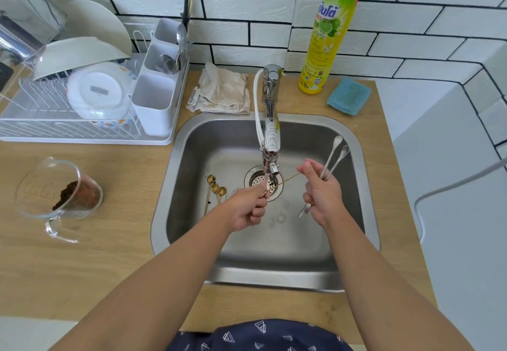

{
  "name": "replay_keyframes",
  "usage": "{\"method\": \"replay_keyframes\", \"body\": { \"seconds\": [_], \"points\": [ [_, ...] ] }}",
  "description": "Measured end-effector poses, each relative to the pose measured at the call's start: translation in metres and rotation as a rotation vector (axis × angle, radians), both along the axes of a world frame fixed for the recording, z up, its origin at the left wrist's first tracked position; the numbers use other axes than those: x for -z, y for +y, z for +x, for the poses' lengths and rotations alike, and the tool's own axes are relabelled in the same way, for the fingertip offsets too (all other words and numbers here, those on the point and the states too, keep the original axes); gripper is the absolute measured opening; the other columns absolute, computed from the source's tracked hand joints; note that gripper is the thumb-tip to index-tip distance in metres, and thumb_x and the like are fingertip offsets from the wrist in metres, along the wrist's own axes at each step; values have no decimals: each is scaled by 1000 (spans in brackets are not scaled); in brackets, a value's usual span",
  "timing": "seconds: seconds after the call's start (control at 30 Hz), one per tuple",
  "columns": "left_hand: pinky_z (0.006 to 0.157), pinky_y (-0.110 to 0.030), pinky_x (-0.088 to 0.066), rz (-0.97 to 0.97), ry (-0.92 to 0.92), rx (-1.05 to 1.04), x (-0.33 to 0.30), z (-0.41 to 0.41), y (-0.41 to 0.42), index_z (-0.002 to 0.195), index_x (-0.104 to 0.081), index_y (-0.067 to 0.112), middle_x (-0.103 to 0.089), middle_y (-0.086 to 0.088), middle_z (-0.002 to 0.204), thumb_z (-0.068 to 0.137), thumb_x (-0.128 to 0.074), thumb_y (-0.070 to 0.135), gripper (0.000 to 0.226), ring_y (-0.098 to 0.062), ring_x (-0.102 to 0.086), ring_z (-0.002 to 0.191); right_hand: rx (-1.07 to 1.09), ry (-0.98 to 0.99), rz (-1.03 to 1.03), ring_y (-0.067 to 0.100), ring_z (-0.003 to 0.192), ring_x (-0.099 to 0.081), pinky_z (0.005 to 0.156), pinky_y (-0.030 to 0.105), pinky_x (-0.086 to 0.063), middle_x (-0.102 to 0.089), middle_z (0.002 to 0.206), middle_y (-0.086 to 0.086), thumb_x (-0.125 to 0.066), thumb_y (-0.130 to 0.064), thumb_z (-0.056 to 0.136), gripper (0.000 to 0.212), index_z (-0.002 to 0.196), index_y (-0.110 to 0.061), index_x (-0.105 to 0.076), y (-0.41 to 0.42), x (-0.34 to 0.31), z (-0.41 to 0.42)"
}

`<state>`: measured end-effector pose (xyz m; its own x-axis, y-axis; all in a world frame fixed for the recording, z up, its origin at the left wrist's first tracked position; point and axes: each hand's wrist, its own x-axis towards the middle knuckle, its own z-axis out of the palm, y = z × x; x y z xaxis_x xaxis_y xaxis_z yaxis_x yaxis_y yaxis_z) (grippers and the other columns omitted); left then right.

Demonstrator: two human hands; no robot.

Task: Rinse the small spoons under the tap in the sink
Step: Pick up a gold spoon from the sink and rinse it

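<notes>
Over the steel sink [356, 142], a thin gold spoon [288, 180] stretches under the tap [270, 142]. My left hand [248, 208] pinches its bowl end below the spout, where water runs. My right hand [321, 194] holds the tip of its handle between finger and thumb and also grips two silver spoons [333, 158], bowls pointing up and away. Three more gold spoons [215, 190] lie on the sink floor, left of the drain strainer [259, 182].
A white dish rack [82, 120] with bowls and a cutlery caddy stands at the left. A glass measuring cup [57, 188] with brown residue lies on the wooden counter. Behind the sink are a folded cloth [222, 90], a yellow dish-soap bottle [326, 35] and a blue sponge [348, 95].
</notes>
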<state>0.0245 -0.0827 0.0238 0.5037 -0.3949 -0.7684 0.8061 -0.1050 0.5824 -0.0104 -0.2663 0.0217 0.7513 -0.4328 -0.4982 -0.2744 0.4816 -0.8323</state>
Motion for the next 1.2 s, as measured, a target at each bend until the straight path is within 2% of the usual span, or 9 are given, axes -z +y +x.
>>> {"method": "replay_keyframes", "body": {
  "seconds": [0.07, 0.17, 0.27, 0.43, 0.6, 0.73, 0.9, 1.07, 1.2],
  "points": [
    [43, -21, -28, -33, -73, 38, 4, 0, 5, 85, -52, 18, -40, 7, 59, 102, -47, 46, 33, -9, -31, 47, -11, 35, -54, 5, 39, -22, 37, 21, -20, -77, 86, 0, -79, -26, 90, 6, 87, -22, -76, -2, 0, 0],
    [50, -22, -42, -178, -175, -8, 7, 0, 8, 102, -58, 11, -60, 1, 73, 104, -46, 38, 30, -10, -47, 55, 79, 102, -95, 5, 36, -22, 35, 20, -20, -77, 76, -4, -82, -33, 86, 21, 69, -22, -78, -3, 3, 0],
    [63, -24, -53, -155, -314, 36, 7, 0, 10, 115, -60, 6, -72, 0, 92, 104, -50, 27, 25, -12, -65, 71, 154, 142, -90, 5, 34, -23, 34, 19, -21, -77, 68, -7, -84, -39, 83, 27, 69, -19, -73, -6, 6, 0],
    [49, -24, -45, 104, -464, -13, 5, -6, -1, 89, -60, 12, -57, 2, 67, 102, -43, 21, 23, -12, -54, 52, 137, 172, -69, 6, 36, -25, 34, 20, -20, -77, 71, -4, -85, -37, 83, 28, 69, -17, -70, 3, 7, 0],
    [41, -18, -32, 252, -450, -166, 2, -8, -14, 76, -57, 13, -50, 9, 58, 103, -43, 32, 36, -4, -38, 44, 145, 198, -59, 7, 38, -29, 36, 21, -22, -77, 73, -4, -86, -38, 82, 28, 69, -18, -71, 9, 7, 0],
    [50, -20, -38, 78, -422, -21, -2, -13, -9, 92, -58, 7, -53, 1, 68, 106, -44, 24, 26, -6, -47, 52, 187, 180, -81, 5, 33, -26, 34, 18, -23, -75, 67, -5, -85, -38, 83, 35, 56, -19, -74, 3, 7, 0],
    [49, -23, -35, -33, -311, -49, -7, -16, -10, 107, -55, 3, -56, -1, 70, 107, -35, 15, 23, -13, -56, 57, 180, 182, -81, 6, 35, -24, 34, 19, -20, -77, 70, -5, -84, -38, 84, 30, 66, -19, -69, 0, 6, -2],
    [41, -21, -28, 45, -178, -59, -8, -10, -7, 83, -51, 18, -39, 6, 53, 103, -38, 25, 25, -12, -41, 43, 74, 72, -4, 4, 37, -29, 36, 19, -22, -80, 87, -3, -73, -33, 95, 21, 78, -20, -68, 0, 3, -6],
    [46, -24, -26, 118, -55, -104, -9, -2, -5, 66, -42, 24, -37, 7, 49, 97, -40, 26, 31, -15, -48, 42, -65, -1, 113, 2, 36, -21, 36, 18, -19, -80, 102, 3, -68, -28, 98, 12, 102, -16, -68, -9, 2, -13]
  ]
}}
